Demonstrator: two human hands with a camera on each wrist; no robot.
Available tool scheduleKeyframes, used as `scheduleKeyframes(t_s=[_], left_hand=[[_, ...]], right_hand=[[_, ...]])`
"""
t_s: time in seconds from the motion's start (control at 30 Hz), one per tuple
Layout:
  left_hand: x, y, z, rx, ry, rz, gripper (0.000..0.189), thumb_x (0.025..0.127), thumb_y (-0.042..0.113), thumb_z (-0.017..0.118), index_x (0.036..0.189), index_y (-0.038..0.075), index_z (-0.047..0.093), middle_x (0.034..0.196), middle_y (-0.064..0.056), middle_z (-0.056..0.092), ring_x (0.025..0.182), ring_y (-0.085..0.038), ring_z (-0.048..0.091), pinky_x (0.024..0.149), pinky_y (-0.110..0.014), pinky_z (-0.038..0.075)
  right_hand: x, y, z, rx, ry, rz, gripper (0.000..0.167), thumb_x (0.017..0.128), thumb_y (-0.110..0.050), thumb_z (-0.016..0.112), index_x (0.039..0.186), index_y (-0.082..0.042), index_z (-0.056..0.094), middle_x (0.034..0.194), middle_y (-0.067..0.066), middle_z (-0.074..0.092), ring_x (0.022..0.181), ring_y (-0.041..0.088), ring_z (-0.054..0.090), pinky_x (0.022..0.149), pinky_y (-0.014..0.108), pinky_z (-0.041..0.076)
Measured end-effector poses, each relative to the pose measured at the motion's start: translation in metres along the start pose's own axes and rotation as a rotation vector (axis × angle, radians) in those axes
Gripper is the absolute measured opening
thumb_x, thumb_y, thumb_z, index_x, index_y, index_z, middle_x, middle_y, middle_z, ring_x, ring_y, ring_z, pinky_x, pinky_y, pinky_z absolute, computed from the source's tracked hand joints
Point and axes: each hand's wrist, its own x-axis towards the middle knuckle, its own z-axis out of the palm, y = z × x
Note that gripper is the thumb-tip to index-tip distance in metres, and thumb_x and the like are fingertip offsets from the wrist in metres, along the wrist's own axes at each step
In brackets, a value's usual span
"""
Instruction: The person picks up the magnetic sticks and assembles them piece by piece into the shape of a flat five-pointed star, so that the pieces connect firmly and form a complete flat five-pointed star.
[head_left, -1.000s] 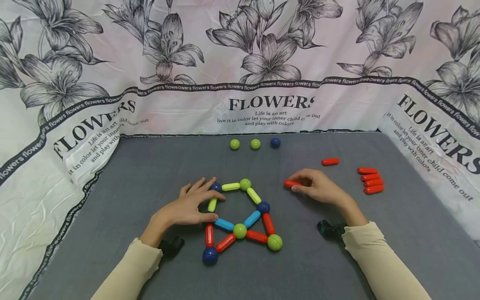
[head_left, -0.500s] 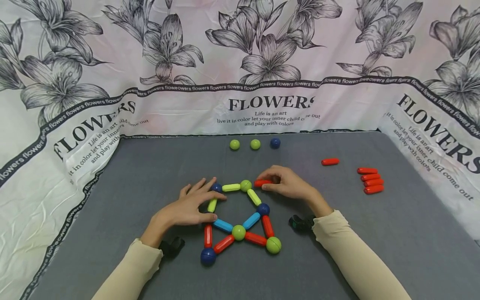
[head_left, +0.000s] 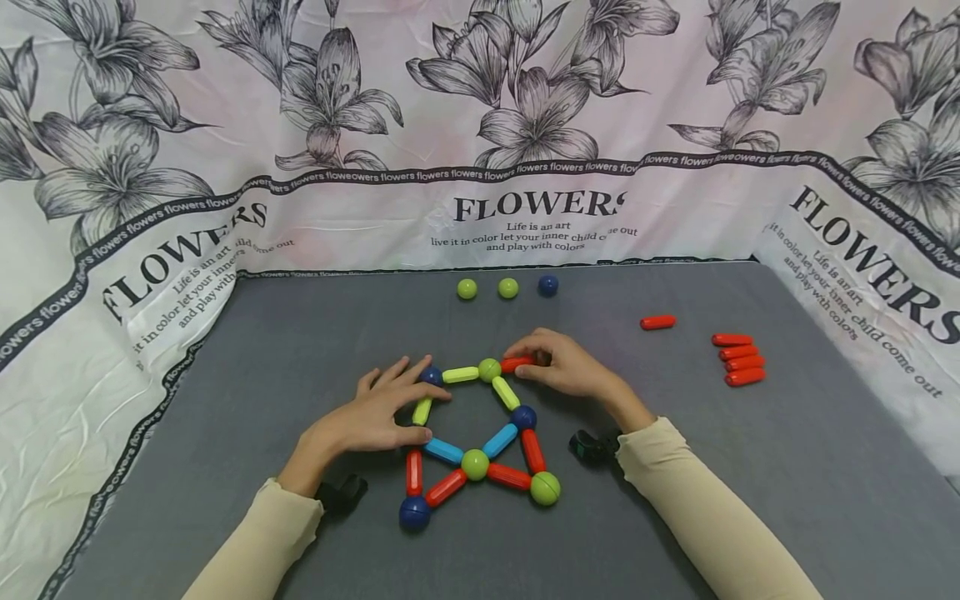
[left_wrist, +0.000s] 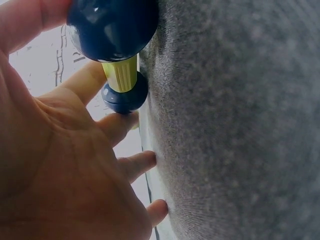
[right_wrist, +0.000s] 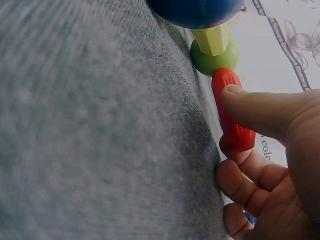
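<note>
R hand [head_left: 570,367] pinches red rod [right_wrist: 231,112], end past fingertips touching green ball [head_left: 490,370]; L hand [head_left: 367,418] spread, thumb on blue ball [left_wrist: 112,30]. Grey tabletop [head_left: 525,550] under fingers, floral "FLOWERS" cloth [head_left: 360,221] beyond 'em.

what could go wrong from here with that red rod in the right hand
The red rod pinched by the right hand appears to touch the far green ball, so pushing too hard might skew the ring. The left hand lies over the ring's left side; if it slips, it could shift those joints. The loose balls near the table's far edge could roll if knocked.
</note>
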Motion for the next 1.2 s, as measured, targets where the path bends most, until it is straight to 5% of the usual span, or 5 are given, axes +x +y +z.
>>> scheduleKeyframes(t_s=[0.27, 0.57, 0.77, 0.93, 1.2], left_hand=[[-0.001, 0.000, 0.000, -0.002, -0.004, 0.000, 0.053, 0.090, 0.043, 0.065, 0.143, 0.037, 0.057, 0.173, -0.007, 0.014, 0.159, -0.042, 0.001, 0.116, -0.074, -0.002], [0.000, -0.001, -0.001, 0.003, -0.010, -0.006, 0.054, 0.091, 0.044, 0.064, 0.143, 0.036, 0.056, 0.173, -0.007, 0.015, 0.159, -0.043, 0.002, 0.116, -0.074, -0.002], [0.000, 0.000, 0.000, 0.006, -0.009, -0.005, 0.054, 0.092, 0.047, 0.064, 0.144, 0.035, 0.056, 0.172, -0.007, 0.015, 0.159, -0.043, 0.002, 0.117, -0.074, -0.002], [0.000, -0.001, 0.000, -0.007, 0.007, 0.009, 0.055, 0.093, 0.052, 0.063, 0.145, 0.034, 0.055, 0.172, -0.009, 0.018, 0.158, -0.044, 0.002, 0.116, -0.074, -0.002], [0.000, -0.001, 0.001, 0.003, 0.010, 0.000, 0.055, 0.093, 0.052, 0.064, 0.144, 0.035, 0.055, 0.171, -0.007, 0.019, 0.159, -0.041, 0.003, 0.116, -0.074, -0.002]], right_hand=[[-0.012, 0.007, -0.016, 0.011, 0.095, 0.075, 0.032, 0.095, -0.015, 0.072, 0.127, -0.012, 0.071, 0.110, 0.010, 0.066, 0.084, 0.019, 0.054, 0.074, 0.030, 0.044], [-0.058, 0.043, -0.078, -0.444, 0.468, 0.342, 0.039, 0.093, -0.012, 0.065, 0.132, -0.008, 0.065, 0.130, 0.029, 0.055, 0.115, 0.051, 0.043, 0.085, 0.063, 0.028], [-0.085, 0.065, -0.098, -0.392, 0.332, 0.476, 0.042, 0.096, -0.013, 0.059, 0.137, -0.004, 0.059, 0.138, 0.036, 0.049, 0.119, 0.057, 0.038, 0.086, 0.065, 0.029], [-0.083, 0.069, -0.097, -0.329, 0.278, 0.349, 0.028, 0.096, -0.008, 0.065, 0.123, 0.000, 0.068, 0.116, 0.030, 0.064, 0.101, 0.043, 0.055, 0.085, 0.055, 0.042], [-0.059, 0.032, -0.072, -0.044, -0.035, 0.207, 0.027, 0.099, -0.016, 0.068, 0.125, -0.012, 0.071, 0.119, 0.009, 0.070, 0.099, 0.020, 0.058, 0.086, 0.035, 0.046]])
